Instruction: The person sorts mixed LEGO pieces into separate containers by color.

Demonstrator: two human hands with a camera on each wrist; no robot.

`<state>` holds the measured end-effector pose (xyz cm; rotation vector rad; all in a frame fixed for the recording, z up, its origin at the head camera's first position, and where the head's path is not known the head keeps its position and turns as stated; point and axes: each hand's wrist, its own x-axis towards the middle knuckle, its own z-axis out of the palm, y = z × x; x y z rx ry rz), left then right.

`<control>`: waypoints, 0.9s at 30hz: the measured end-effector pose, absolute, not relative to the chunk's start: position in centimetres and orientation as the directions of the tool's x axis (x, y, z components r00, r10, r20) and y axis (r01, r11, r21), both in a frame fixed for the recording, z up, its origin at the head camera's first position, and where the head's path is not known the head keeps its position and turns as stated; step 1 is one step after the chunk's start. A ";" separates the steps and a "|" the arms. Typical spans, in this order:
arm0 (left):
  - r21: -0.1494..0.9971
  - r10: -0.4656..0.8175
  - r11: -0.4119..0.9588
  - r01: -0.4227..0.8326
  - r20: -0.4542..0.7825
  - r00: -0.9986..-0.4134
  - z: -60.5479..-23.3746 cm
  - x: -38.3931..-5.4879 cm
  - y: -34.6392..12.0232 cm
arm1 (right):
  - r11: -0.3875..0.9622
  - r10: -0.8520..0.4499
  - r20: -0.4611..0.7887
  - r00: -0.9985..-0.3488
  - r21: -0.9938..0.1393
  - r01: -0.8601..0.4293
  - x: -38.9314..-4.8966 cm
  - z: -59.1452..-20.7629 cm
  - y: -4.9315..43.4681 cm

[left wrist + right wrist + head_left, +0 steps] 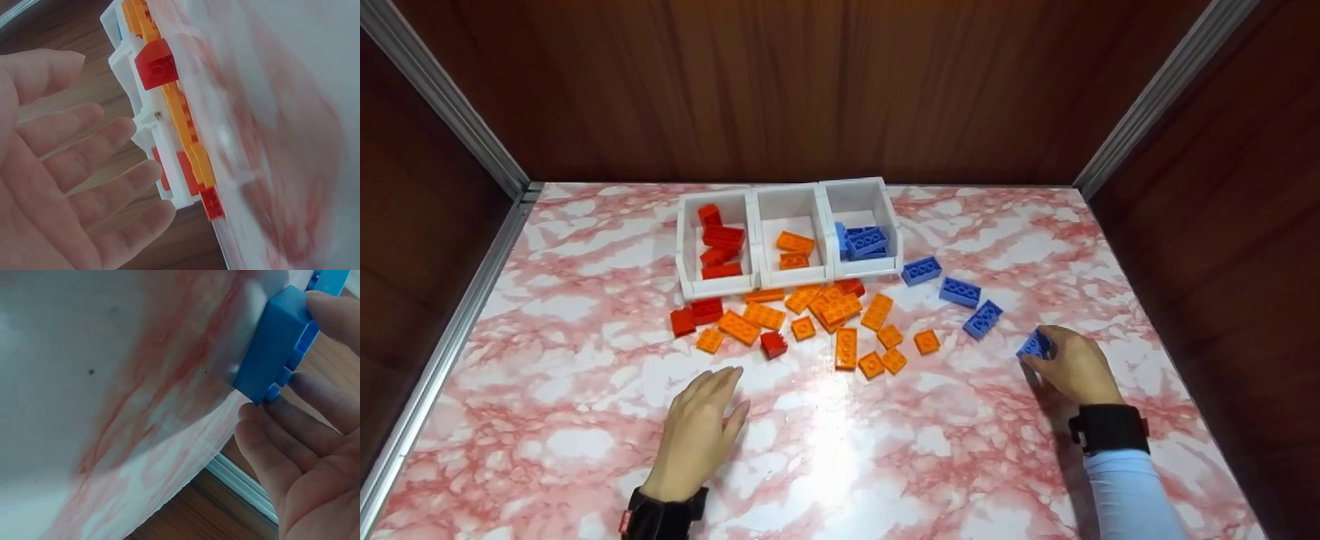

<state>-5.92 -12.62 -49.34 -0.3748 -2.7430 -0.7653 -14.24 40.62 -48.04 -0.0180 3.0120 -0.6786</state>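
My right hand [1076,367] holds a blue brick [1033,345] at the right side of the table, between thumb and fingers. In the right wrist view this studded blue brick [273,343] lies tilted against the fingertips, with the thumb at its upper end. My left hand [699,424] has its fingers extended and holds nothing, on the near side of the bricks. Nearest to it are a small red brick [773,345] and a small orange brick [709,340]. The left wrist view shows its bare palm, with a red brick [156,64] beyond the fingers.
Three joined white bins [720,284] stand at the back, with red, orange and blue bricks sorted by compartment. Several orange bricks [846,349] and a few red ones [706,310] lie before them. Three blue bricks [960,292] lie to the right. Wooden panels [810,90] enclose the table.
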 end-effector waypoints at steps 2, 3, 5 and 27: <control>0.460 0.182 0.823 0.334 0.344 -0.921 -49.4 -6.4 -12.5 | 0.903 -0.014 -0.032 -0.999 -0.431 0.001 -14.2 -48.0 40.5; 0.456 0.187 0.821 0.343 0.353 -0.917 -49.5 -6.7 -12.4 | 0.901 -0.006 -0.022 -1.000 -0.434 0.004 -14.1 -48.0 40.4; 0.450 0.198 0.818 0.358 0.365 -0.910 -49.5 -7.1 -12.3 | 0.898 0.015 0.013 -1.000 -0.439 0.008 -14.0 -47.8 40.2; 0.470 0.207 0.817 0.335 0.303 -0.930 -50.0 -8.4 -12.4 | 0.813 -0.229 0.309 -0.923 -0.462 -0.356 -26.3 -40.9 23.3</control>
